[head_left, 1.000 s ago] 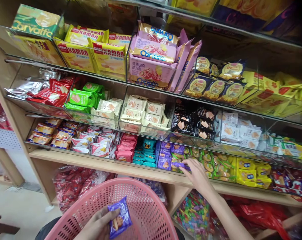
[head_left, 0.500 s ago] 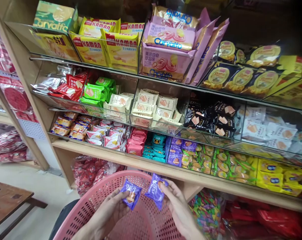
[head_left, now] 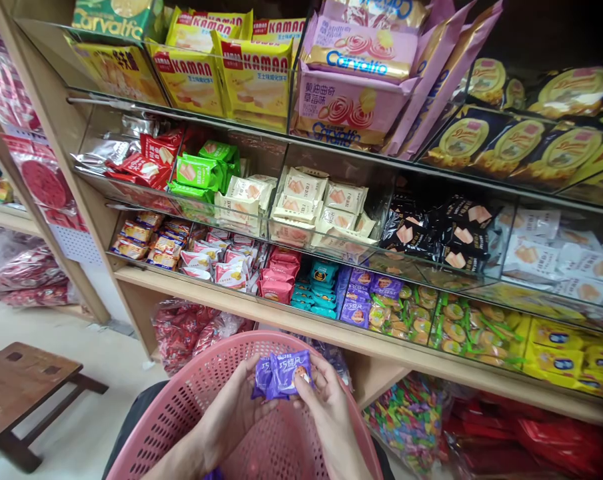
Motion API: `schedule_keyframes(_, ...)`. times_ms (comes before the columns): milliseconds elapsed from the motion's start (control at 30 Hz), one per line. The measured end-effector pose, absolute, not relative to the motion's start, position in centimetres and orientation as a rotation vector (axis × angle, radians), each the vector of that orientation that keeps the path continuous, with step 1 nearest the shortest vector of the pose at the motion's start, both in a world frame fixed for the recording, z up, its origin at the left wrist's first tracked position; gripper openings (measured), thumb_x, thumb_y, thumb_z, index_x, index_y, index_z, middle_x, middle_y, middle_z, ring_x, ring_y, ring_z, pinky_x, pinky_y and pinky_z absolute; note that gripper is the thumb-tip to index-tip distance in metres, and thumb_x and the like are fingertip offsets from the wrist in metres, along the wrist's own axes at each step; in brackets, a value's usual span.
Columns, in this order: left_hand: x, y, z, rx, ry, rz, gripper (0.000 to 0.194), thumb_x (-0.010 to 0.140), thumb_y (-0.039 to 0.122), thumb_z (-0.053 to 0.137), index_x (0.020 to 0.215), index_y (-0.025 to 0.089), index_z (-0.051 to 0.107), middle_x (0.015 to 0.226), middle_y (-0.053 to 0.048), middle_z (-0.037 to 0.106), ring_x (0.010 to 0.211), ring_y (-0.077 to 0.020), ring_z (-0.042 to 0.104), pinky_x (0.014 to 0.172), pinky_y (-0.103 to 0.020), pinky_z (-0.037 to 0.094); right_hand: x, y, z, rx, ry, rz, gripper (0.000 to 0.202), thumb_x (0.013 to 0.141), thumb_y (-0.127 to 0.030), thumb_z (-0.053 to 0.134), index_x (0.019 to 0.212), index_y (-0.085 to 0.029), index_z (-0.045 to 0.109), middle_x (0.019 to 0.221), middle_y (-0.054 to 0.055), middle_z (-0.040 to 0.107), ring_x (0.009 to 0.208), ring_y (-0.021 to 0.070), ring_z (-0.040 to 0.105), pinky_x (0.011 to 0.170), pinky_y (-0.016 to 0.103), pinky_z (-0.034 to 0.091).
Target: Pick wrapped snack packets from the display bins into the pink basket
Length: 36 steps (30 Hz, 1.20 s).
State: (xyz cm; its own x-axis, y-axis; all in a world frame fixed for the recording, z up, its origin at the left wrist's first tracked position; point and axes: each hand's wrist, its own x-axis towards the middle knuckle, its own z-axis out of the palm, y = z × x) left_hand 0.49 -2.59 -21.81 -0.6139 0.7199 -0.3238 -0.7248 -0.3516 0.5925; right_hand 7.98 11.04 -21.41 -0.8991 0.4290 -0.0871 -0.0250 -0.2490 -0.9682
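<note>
Two purple snack packets are held together over a pink plastic basket (head_left: 181,407). The left purple packet (head_left: 262,375) is in my left hand (head_left: 234,407), whose fingers curl round its side and lower edge. My right hand (head_left: 324,397) grips the right purple packet (head_left: 286,370), thumb across its printed front. The right packet partly overlaps the left one. Low in the basket, near my left forearm, a bit of purple wrapper (head_left: 212,474) shows. Matching purple packets (head_left: 356,310) stand in a compartment of the lowest shelf row.
A wooden shelf unit with clear-fronted compartments fills the view ahead, its lower ledge (head_left: 231,300) just beyond the basket. Bagged sweets (head_left: 406,413) lie beneath it on the right, red bags (head_left: 181,333) on the left. A low wooden stool (head_left: 26,387) stands at the left.
My hands have come together, bringing the two purple packets from apart to overlapping. The view has shifted slightly, so the shelves appear larger and a little farther right.
</note>
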Motion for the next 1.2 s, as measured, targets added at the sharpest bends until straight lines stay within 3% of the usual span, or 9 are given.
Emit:
schedule_keyframes(267,1.2,-1.7,-21.7,-0.031,1.007,2.079,0.042,0.078,0.046,0.056,0.108,0.017,0.057,0.109,-0.008,0.064,0.100,-0.0204,0.059,0.086,-0.031,0.045,7.2,10.1,-22.5,-0.477,-1.765,2.103,0.046,0.073,-0.040,0.062,0.111,-0.021,0.044,0.103,0.009,0.062,0.091,0.0231,0.060,0.068,0.033,0.051)
schedule_keyframes(500,1.7,-1.3,-21.9,-0.183,1.081,2.139,0.038,0.062,0.021,0.076,0.094,0.016,0.056,0.101,-0.009,0.066,0.094,-0.0228,0.063,0.082,-0.032,0.050,7.4,9.2,-24.0,-0.407,-1.906,1.984,0.042,0.077,-0.038,0.058,0.113,-0.022,0.043,0.104,0.006,0.062,0.093,0.0198,0.060,0.082,0.033,0.049)
schedule_keyframes(733,1.4,-1.5,-22.4,-0.259,1.183,2.094,0.042,0.063,0.023,0.076,0.098,0.013,0.055,0.096,-0.011,0.067,0.082,-0.0197,0.066,0.073,-0.027,0.054,7.2,13.6,-22.3,-0.472,-2.239,1.333,0.034,0.081,-0.042,0.050,0.108,-0.023,0.051,0.094,0.004,0.060,0.063,0.0138,0.054,0.066,0.029,0.048)
schedule_keyframes(833,1.3,-1.8,-22.9,-0.259,1.182,2.086,0.043,0.064,0.023,0.075,0.099,0.013,0.054,0.095,-0.011,0.068,0.081,-0.0188,0.066,0.073,-0.027,0.054,5.7,18.9,-20.6,-0.439,-2.217,0.964,0.034,0.083,-0.040,0.045,0.112,-0.022,0.050,0.099,0.007,0.056,0.071,0.0157,0.054,0.068,0.031,0.047)
schedule_keyframes(967,1.4,-2.3,-22.7,-0.237,1.178,2.072,0.044,0.065,0.024,0.075,0.102,0.013,0.053,0.098,-0.010,0.067,0.085,-0.0193,0.066,0.077,-0.028,0.053,3.6,25.4,-19.1,-0.300,-2.252,0.422,0.037,0.085,-0.036,0.041,0.117,-0.019,0.049,0.113,0.012,0.046,0.108,0.0246,0.044,0.093,0.042,0.036)
schedule_keyframes(1200,1.4,-3.2,-21.8,-0.236,1.200,2.045,0.044,0.065,0.023,0.075,0.101,0.013,0.053,0.098,-0.010,0.067,0.081,-0.0179,0.066,0.076,-0.028,0.053,2.4,27.6,-18.8,-0.337,-2.442,0.024,0.037,0.085,-0.040,0.039,0.116,-0.025,0.054,0.120,0.012,0.044,0.099,0.0281,0.045,0.078,0.043,0.041)
